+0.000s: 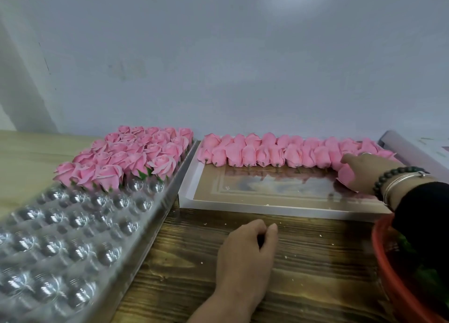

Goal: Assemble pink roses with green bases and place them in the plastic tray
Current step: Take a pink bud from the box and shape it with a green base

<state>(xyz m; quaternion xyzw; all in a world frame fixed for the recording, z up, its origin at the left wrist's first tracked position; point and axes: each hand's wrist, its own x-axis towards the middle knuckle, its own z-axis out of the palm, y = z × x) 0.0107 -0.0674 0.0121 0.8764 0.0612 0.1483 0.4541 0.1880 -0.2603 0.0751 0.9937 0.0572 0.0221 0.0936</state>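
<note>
A person's 2 bare hands work at a dark wood-grain table [303, 269] set against a pale wall [218, 55]. The left hand [245, 249] rests on the tabletop near the centre, its fingers loosely curled with the thumb close against them, holding nothing that can be seen. The right hand [364, 174], wearing a ring, a dark bead bracelet [398, 174] and silver bangles [408, 181] below a black sleeve [422, 215], reaches into a shallow white-rimmed box [243, 204]; its forefinger extends onto the flowers while the other fingers curve around 1 loose pink rose head [346, 174] at the right end, though whether they actually grip it is hard to judge from this angle.

Unassembled pink rose heads [267, 152] lie on their sides in 2 rows along the far edge of the box, short stubs pointing toward the camera, leaving the printed box floor bare in front.

To the left, the clear plastic tray [73, 225] runs diagonally from the near corner, its round dimpled cells catching the light. Finished roses with green bases [136, 152] stand upright, packed together in the far part of the tray; the near cells show only plastic.

At the lower right edge, a red basket [388, 274] holds green bases [413, 249], partly hidden behind the sleeve. A pale lavender box [413, 147] lies at the far right.
</note>
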